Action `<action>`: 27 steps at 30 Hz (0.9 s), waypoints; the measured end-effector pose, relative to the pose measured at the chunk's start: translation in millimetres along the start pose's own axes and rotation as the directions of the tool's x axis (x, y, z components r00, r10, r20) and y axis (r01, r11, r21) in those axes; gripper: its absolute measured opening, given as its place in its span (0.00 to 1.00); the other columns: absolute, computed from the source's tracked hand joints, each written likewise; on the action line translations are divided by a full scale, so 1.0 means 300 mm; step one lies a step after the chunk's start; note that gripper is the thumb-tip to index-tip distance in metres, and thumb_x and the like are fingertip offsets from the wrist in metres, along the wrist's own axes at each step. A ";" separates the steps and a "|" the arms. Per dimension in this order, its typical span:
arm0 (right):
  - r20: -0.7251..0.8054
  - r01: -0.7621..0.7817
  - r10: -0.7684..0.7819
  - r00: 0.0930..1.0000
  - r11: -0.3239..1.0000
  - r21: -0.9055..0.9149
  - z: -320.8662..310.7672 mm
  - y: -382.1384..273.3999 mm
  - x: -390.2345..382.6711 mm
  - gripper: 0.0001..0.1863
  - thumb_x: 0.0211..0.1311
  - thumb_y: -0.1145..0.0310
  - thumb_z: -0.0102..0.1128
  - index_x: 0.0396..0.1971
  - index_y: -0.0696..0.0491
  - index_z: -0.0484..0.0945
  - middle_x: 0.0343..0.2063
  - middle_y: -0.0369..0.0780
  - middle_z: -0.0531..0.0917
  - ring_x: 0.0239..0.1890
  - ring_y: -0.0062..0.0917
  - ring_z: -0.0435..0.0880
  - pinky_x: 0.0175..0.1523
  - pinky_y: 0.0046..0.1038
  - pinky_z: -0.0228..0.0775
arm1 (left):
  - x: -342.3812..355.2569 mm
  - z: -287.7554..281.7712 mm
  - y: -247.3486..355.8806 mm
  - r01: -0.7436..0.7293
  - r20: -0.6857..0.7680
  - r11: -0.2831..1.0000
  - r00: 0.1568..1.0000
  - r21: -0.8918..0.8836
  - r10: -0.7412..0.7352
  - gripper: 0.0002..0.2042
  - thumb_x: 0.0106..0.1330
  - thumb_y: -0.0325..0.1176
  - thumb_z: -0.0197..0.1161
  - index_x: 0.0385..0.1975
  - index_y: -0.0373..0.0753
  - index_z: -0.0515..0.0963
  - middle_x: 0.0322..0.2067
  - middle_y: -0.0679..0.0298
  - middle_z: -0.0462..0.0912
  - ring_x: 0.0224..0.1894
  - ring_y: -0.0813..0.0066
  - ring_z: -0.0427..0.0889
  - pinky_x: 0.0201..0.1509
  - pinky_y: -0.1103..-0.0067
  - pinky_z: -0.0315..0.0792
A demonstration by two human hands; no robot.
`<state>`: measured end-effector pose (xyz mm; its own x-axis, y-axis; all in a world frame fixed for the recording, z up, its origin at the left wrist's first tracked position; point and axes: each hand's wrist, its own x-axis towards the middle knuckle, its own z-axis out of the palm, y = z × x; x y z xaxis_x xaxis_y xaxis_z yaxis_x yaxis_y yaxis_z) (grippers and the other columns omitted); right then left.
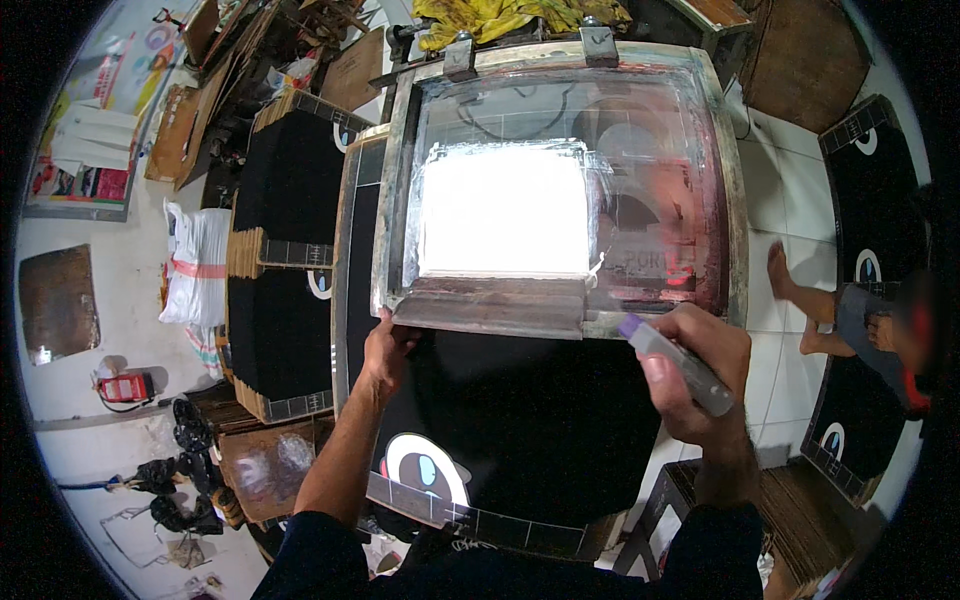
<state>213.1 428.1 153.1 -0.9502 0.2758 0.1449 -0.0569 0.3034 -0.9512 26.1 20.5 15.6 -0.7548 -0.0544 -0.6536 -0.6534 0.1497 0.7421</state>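
A screen-printing frame [735, 200] is held at its far side by two metal clamps. A bright white rectangle [505, 212] fills the left part of its mesh; the right part is stained red and grey. My left hand [388, 350] is closed round the frame's near left corner. To the right, my right hand [700, 365] grips a grey tube-shaped tool [690, 372] with a purple tip, just off the frame's near edge. Below the frame lies a black fabric panel [520, 420] with a printed white and blue eye [425, 472] near its front edge.
More black panels with printed eyes lie on boards at left [285, 180] and right [875, 210]. Another person's bare legs [800, 300] show at the right. Yellow cloth [500, 20] lies behind the frame. A white sack [198, 265] and a red object [125, 387] are at left.
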 end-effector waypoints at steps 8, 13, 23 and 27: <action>-0.077 0.046 -0.048 0.996 0.999 -0.021 -0.018 0.019 -0.019 0.14 0.57 0.61 0.67 0.30 0.59 0.80 0.23 0.43 0.80 0.23 0.33 0.81 0.32 0.30 0.72 | 0.022 0.004 0.014 0.023 0.000 1.000 1.000 0.001 -0.023 0.28 0.83 0.56 0.42 0.56 0.36 0.78 0.41 0.60 0.83 0.41 0.68 0.76 0.50 0.70 0.66; -0.156 -0.173 0.174 0.972 0.985 0.020 -0.107 0.056 -0.132 0.17 0.59 0.58 0.64 0.30 0.60 0.80 0.23 0.42 0.80 0.25 0.29 0.79 0.32 0.28 0.71 | -0.002 0.033 0.027 0.025 -0.043 1.000 0.999 -0.008 -0.026 0.27 0.83 0.55 0.41 0.52 0.38 0.79 0.37 0.61 0.81 0.38 0.69 0.75 0.47 0.71 0.65; -0.173 -0.014 -0.018 0.985 0.983 -0.182 -0.245 0.202 -0.307 0.30 0.61 0.39 0.56 0.25 0.56 0.81 0.19 0.40 0.81 0.22 0.34 0.83 0.34 0.33 0.76 | -0.020 0.009 0.058 0.049 0.000 0.998 0.999 0.031 -0.049 0.16 0.80 0.35 0.53 0.60 0.35 0.75 0.55 0.62 0.82 0.53 0.66 0.78 0.60 0.71 0.69; -0.194 -0.047 0.053 0.980 0.998 0.036 -0.259 0.269 -0.370 0.31 0.60 0.37 0.57 0.23 0.55 0.83 0.18 0.39 0.83 0.23 0.33 0.85 0.33 0.34 0.77 | -0.006 -0.023 0.040 -0.110 0.063 0.790 0.994 0.603 0.090 0.15 0.78 0.33 0.54 0.59 0.37 0.76 0.55 0.62 0.82 0.51 0.66 0.80 0.55 0.74 0.73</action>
<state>337.9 492.8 81.4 -0.8743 0.4633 0.1445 -0.0235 0.2570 -0.9661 19.3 15.7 26.8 -0.8054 0.0215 -0.5924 -0.3988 0.7196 0.5684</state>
